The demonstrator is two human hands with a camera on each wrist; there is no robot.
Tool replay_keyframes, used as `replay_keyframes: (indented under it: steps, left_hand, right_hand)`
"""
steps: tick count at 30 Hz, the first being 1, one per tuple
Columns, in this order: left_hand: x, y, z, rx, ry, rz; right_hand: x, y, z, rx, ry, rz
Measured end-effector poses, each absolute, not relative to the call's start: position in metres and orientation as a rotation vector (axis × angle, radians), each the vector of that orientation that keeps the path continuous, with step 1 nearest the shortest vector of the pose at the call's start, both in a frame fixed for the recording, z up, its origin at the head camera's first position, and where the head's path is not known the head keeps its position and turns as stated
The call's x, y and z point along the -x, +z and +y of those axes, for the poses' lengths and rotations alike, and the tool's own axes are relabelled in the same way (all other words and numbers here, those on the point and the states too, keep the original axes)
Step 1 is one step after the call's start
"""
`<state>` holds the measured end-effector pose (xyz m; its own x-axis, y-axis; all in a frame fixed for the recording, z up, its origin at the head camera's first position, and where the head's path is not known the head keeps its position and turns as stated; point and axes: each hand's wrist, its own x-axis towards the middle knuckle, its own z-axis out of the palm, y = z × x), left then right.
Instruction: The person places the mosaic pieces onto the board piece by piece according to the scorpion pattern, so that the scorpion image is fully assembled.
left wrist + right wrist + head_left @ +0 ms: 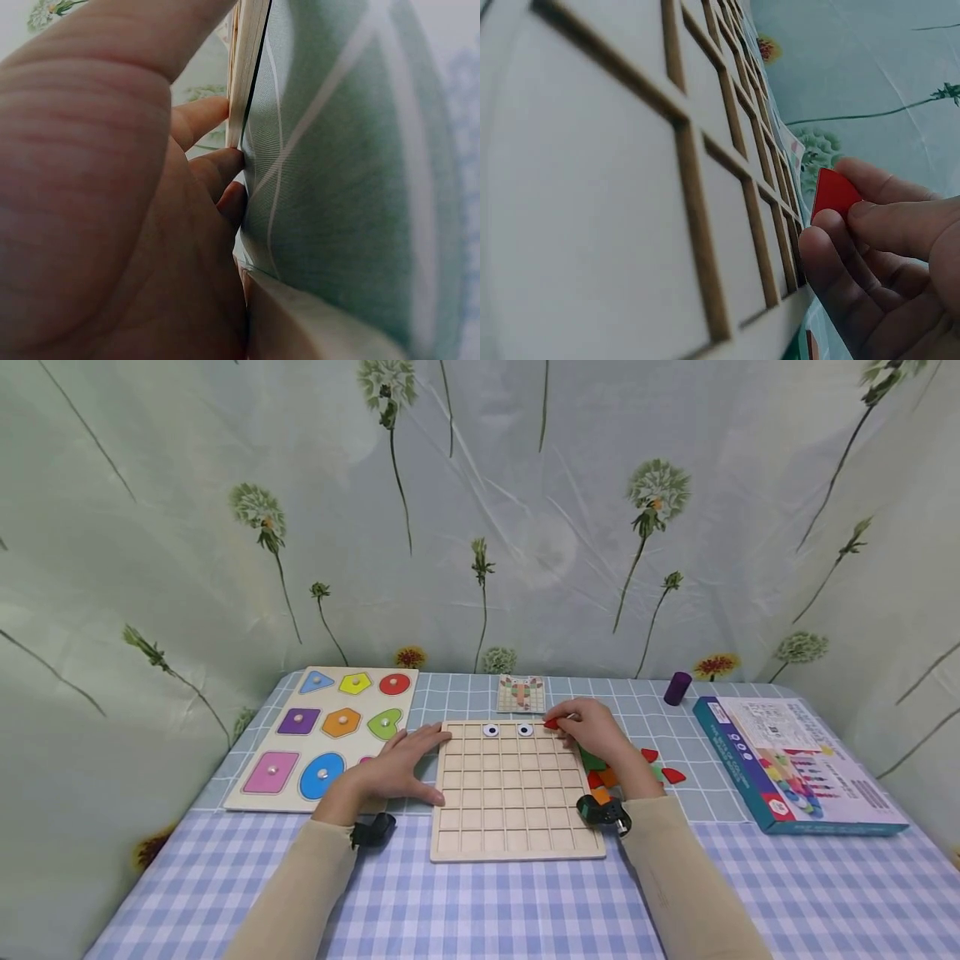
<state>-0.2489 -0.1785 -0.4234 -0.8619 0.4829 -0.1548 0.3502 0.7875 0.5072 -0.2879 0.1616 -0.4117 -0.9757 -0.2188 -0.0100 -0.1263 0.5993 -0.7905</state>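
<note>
A square wooden grid board [515,795] lies in the middle of the table, and two white eye tiles [491,731] fill cells in its far row. Over the board's far right corner my right hand [592,728] pinches a red quarter-round tile [832,193] between thumb and fingers. With fingers spread, my left hand [393,768] rests against the board's left edge; in the left wrist view its fingertips [210,116] touch the board's side. Loose red, orange and green tiles [673,775] lie right of the board, partly hidden beneath my right forearm.
Behind the board lies a small pattern card [521,694]. A wooden shape puzzle with knobs [258,739] is on the left, partly behind my left hand. At the right are a flat teal box [825,777] and a purple cylinder [677,688].
</note>
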Motion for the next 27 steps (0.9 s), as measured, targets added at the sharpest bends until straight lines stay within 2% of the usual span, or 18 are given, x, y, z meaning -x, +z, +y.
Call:
replay_keyframes:
  steps: [27]
  left_hand:
    - [0.249, -0.422, -0.178, -0.650, 0.680, 2.701]
  right_hand:
    - [0.287, -0.422, 0.150, 0.464, -1.052, 2.940]
